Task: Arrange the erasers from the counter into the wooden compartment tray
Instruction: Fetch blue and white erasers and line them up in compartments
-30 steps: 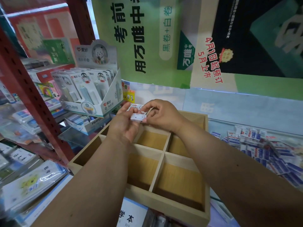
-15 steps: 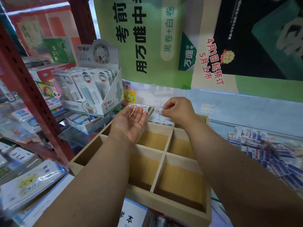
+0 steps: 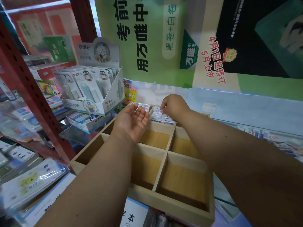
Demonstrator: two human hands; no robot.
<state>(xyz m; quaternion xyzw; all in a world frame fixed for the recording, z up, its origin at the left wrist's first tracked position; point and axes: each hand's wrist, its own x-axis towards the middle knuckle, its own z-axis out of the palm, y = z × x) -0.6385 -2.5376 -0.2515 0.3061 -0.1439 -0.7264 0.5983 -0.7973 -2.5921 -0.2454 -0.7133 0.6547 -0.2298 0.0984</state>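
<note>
Since 1 s ago: hands are parted; the eraser held between them earlier is no longer seen there. Right hand (image 3: 173, 104) is reached to far-row centre compartment of wooden tray (image 3: 183, 208), fingers curled down onto erasers (image 3: 161, 117) laid flat there; whether one is pinched cannot be told. Left hand (image 3: 132, 121) is held palm-up, fingers relaxed, nothing in it. More erasers in far-left compartment (image 3: 144, 106). Loose eraser pile (image 3: 268, 138) is seen on counter, right of tray.

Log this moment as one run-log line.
right hand placing eraser | far compartment of tray | left hand open, empty
</note>
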